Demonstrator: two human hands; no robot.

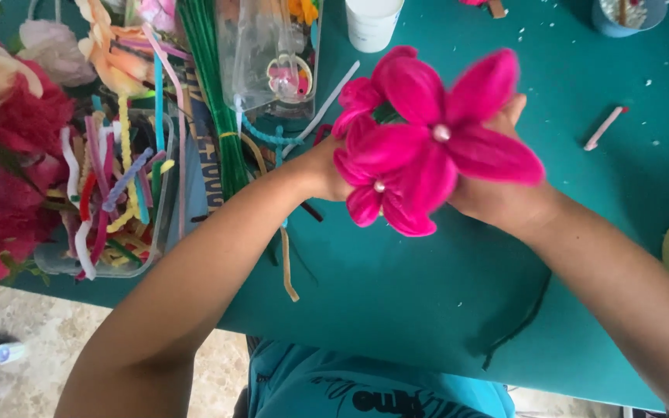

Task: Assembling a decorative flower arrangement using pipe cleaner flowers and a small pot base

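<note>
Your left hand is closed around the back of a cluster of pink fuzzy flowers, its fingers hidden behind the petals, so how tightly they curl cannot be told. Your right hand cups the same cluster from the other side — fingertips show above the upper petals, the palm wraps the base, and the grip reads as curled round the flowers rather than spread. The cluster sits raised above the teal table, between both hands, with at least three blooms visible, two showing a small pale bead at the centre. To the left of your left forearm lies a bundle of green stems, and beyond it a clear tray of mixed coloured pipe cleaners. A heap of red and pale artificial flowers occupies the far left edge. A clear plastic bag and a white cup stand at the top of the table — well apart from your hands. A single pink stick lies loose on the table to the right.
</note>
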